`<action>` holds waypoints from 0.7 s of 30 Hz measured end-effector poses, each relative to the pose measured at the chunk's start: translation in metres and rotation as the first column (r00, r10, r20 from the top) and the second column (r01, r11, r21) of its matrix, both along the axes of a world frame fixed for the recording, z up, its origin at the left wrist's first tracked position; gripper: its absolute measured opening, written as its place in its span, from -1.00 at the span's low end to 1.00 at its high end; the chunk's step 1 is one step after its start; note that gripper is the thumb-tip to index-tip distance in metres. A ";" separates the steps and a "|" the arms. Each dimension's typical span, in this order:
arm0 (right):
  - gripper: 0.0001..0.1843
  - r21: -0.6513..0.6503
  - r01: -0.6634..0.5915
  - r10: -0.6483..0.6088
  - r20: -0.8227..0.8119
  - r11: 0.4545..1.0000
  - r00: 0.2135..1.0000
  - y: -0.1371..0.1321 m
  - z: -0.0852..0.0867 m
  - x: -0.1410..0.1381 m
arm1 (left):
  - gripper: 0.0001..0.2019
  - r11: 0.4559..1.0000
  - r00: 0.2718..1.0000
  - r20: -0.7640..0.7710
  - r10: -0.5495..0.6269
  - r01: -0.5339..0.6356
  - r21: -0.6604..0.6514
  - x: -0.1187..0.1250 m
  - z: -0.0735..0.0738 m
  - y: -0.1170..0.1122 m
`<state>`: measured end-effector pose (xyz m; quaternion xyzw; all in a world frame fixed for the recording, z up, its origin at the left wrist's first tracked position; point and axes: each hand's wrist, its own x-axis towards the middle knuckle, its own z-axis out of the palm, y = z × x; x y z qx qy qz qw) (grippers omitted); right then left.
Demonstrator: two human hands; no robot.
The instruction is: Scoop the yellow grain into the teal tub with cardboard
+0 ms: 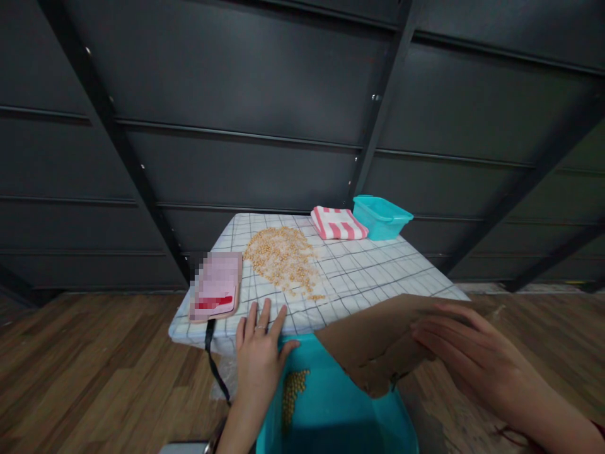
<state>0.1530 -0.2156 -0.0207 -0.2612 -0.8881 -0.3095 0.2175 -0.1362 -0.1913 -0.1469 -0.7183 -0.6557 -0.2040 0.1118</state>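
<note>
My left hand (259, 353) lies flat with fingers spread on the near edge of the checked tablecloth (368, 271), just above the rim of a teal bin (331, 410) held below the table edge. A few yellow beans (293, 388) lie inside the bin. A pile of the same beans (283, 255) is spread across the cloth beyond my left hand. My right hand (467, 356) grips a brown cardboard sheet (373, 343) that slants from the table edge down into the bin.
A pink card holder (216, 287) with a black strap lies at the table's left edge. A red-and-white striped cloth (338, 222) and a small teal container (380, 216) sit at the far side. Dark wall panels stand behind; wooden floor surrounds the table.
</note>
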 end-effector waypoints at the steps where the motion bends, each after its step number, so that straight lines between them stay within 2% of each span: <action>1: -0.74 0.000 0.002 -0.002 0.000 1.000 1.000 0.000 0.000 0.001 | -0.49 1.000 1.000 -0.001 -0.001 0.001 -0.001 0.000 0.000 0.000; 15: -0.75 0.046 0.032 -0.033 0.036 0.998 0.999 0.019 -0.008 0.008 | -0.51 0.999 1.000 0.014 0.009 -0.008 -0.031 0.002 0.004 -0.001; 21: -0.71 0.050 0.065 -0.067 0.031 0.997 0.997 0.026 -0.010 0.014 | -0.49 0.999 0.999 -0.025 0.020 -0.021 -0.051 0.002 0.005 -0.002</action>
